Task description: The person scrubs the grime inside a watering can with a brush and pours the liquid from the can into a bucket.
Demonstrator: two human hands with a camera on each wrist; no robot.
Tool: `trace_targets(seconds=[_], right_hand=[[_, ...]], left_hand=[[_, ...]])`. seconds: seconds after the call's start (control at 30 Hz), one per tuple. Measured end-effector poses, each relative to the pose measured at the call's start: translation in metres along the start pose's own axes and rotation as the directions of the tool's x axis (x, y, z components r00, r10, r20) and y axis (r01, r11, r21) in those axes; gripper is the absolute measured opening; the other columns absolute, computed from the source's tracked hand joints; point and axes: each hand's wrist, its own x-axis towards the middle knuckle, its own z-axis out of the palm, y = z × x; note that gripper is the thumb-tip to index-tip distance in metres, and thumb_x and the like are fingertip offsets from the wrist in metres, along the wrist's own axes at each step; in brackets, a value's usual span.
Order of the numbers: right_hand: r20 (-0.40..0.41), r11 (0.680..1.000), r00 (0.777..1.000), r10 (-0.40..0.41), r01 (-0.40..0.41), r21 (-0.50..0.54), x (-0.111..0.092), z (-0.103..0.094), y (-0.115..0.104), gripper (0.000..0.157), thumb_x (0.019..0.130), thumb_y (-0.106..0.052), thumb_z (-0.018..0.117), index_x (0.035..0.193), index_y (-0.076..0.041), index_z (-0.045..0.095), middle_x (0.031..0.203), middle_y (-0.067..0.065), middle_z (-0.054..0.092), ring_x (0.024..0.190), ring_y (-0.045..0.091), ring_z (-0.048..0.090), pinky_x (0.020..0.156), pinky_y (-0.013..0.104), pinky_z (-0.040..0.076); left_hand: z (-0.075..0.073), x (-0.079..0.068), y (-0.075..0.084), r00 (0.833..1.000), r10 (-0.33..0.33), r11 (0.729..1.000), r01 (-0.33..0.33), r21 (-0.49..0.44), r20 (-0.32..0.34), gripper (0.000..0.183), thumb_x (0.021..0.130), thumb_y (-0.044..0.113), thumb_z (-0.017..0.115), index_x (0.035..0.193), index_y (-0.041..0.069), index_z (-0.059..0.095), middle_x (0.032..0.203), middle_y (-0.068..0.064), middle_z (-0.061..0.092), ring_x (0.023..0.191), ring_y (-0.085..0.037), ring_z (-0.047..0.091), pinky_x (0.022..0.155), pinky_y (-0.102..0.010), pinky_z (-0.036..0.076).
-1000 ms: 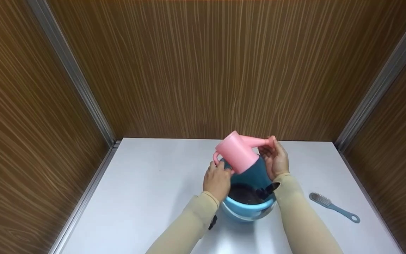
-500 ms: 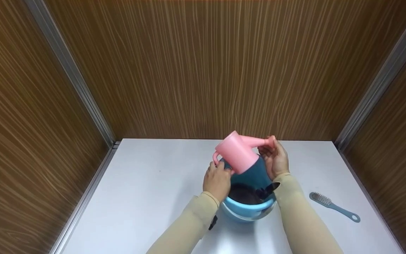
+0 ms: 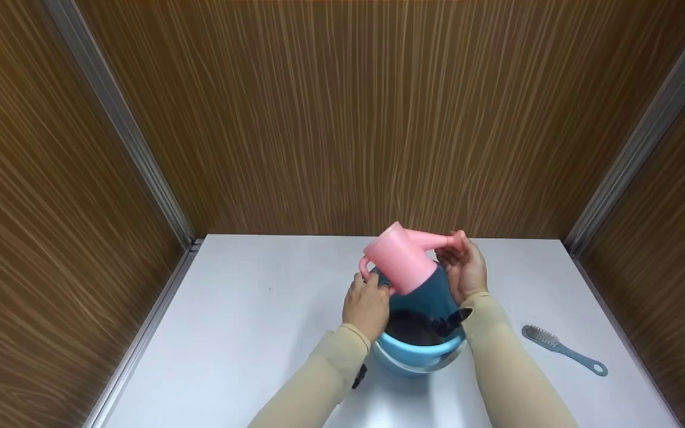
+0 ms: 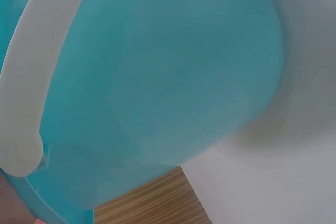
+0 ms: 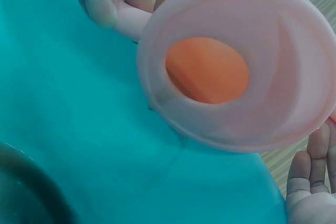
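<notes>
A pink watering can [image 3: 401,258] is tipped over above a blue bucket [image 3: 420,351], its mouth angled down toward the bucket. In the right wrist view, a round hole shows in the can's mouth end [image 5: 294,98]. My left hand [image 3: 367,303] grips the handle on the can's left side. At the far end of the spout [image 3: 429,239], my right hand [image 3: 467,270] holds the tip between thumb and fingers. Something dark and round [image 3: 412,327] lies inside the bucket; its kind is unclear. The bucket's white carrying handle [image 4: 42,72] hangs against its side.
A blue-grey brush [image 3: 565,349] with metal-looking bristles lies on the white table [image 3: 229,333] to the right. Wood-grain panels [image 3: 342,119] rise behind and at both sides. My sleeves pass on either side of the bucket.
</notes>
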Motion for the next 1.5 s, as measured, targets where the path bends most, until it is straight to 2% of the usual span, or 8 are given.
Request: trace_targets(seconds=[0.17,0.33,0.43,0.6,0.73,0.87,1.07,1.5], right_hand=[[0.001,1.000,1.000,-0.006,0.006,0.007,0.0009,0.0012,0.0016,0.035,0.102,-0.034,0.040,0.094,-0.011,0.065,0.091,0.004,0.065,0.092,0.021,0.056,0.092,0.035,0.042],[0.006,1.000,1.000,0.000,0.000,0.007,0.0004,0.0021,0.0020,0.037,0.101,-0.035,0.041,0.091,-0.009,0.066,0.091,0.005,0.064,0.093,0.021,0.055,0.092,0.034,0.043],[0.006,1.000,1.000,-0.007,0.007,0.009,0.0002,0.0030,0.0016,0.038,0.101,-0.035,0.042,0.089,-0.009,0.066,0.090,0.005,0.064,0.092,0.022,0.055,0.091,0.035,0.043],[0.014,1.000,1.000,-0.013,0.013,0.023,0.0013,0.0033,0.0007,0.038,0.101,-0.036,0.044,0.086,-0.010,0.067,0.087,0.005,0.066,0.089,0.022,0.056,0.091,0.035,0.042],[0.005,1.000,1.000,-0.013,0.013,0.011,0.0015,0.0030,0.0009,0.039,0.101,-0.037,0.044,0.084,-0.011,0.067,0.085,0.004,0.066,0.087,0.021,0.057,0.090,0.035,0.042],[-0.007,1.000,1.000,-0.013,0.013,0.010,-0.0001,0.0025,0.0010,0.039,0.100,-0.039,0.045,0.084,-0.011,0.067,0.085,0.004,0.066,0.087,0.021,0.056,0.090,0.036,0.042],[0.003,1.000,1.000,-0.006,0.006,0.017,-0.0002,0.0016,-0.0008,0.039,0.101,-0.039,0.044,0.082,-0.012,0.064,0.085,0.003,0.066,0.088,0.021,0.056,0.091,0.036,0.041],[-0.012,1.000,1.000,-0.007,0.007,0.012,-0.0023,0.0015,-0.0020,0.038,0.100,-0.037,0.042,0.087,-0.010,0.065,0.087,0.005,0.064,0.091,0.023,0.053,0.094,0.036,0.041]], left_hand=[[0.0001,-0.0001,-0.0016,1.000,-0.010,1.000,0.010,-0.002,0.015,0.025,0.099,0.021,0.053,0.092,0.007,0.073,0.098,-0.007,0.059,0.085,-0.025,0.049,0.074,-0.036,0.050],[-0.0008,-0.0001,-0.0030,0.999,0.018,0.999,-0.019,0.042,0.032,0.029,0.100,0.028,0.052,0.094,0.008,0.072,0.102,-0.008,0.059,0.089,-0.026,0.049,0.076,-0.037,0.050],[-0.0011,0.0001,-0.0030,0.999,0.017,0.999,-0.019,0.049,0.038,0.027,0.100,0.025,0.052,0.096,0.008,0.071,0.103,-0.008,0.058,0.092,-0.026,0.049,0.077,-0.037,0.051],[-0.0017,0.0018,-0.0020,0.998,0.000,0.999,-0.003,0.048,0.065,0.028,0.101,0.025,0.049,0.101,0.006,0.070,0.111,-0.009,0.058,0.104,-0.031,0.050,0.084,-0.038,0.051],[-0.0015,0.0020,-0.0016,0.998,-0.001,0.999,-0.002,0.051,0.060,0.030,0.102,0.027,0.049,0.101,0.006,0.069,0.116,-0.010,0.057,0.112,-0.037,0.049,0.087,-0.041,0.051],[-0.0006,0.0008,-0.0013,0.999,0.010,0.997,-0.013,0.071,0.034,0.030,0.101,0.027,0.049,0.096,0.007,0.070,0.112,-0.009,0.057,0.111,-0.038,0.049,0.085,-0.040,0.051],[-0.0018,0.0011,-0.0002,0.999,0.009,0.998,-0.012,0.060,0.043,0.029,0.101,0.027,0.049,0.096,0.008,0.070,0.110,-0.008,0.056,0.107,-0.034,0.050,0.082,-0.040,0.051],[-0.0022,0.0006,0.0005,1.000,0.008,0.999,-0.008,0.038,0.014,0.028,0.099,0.026,0.054,0.092,0.008,0.073,0.108,-0.008,0.058,0.101,-0.032,0.051,0.079,-0.040,0.051]])
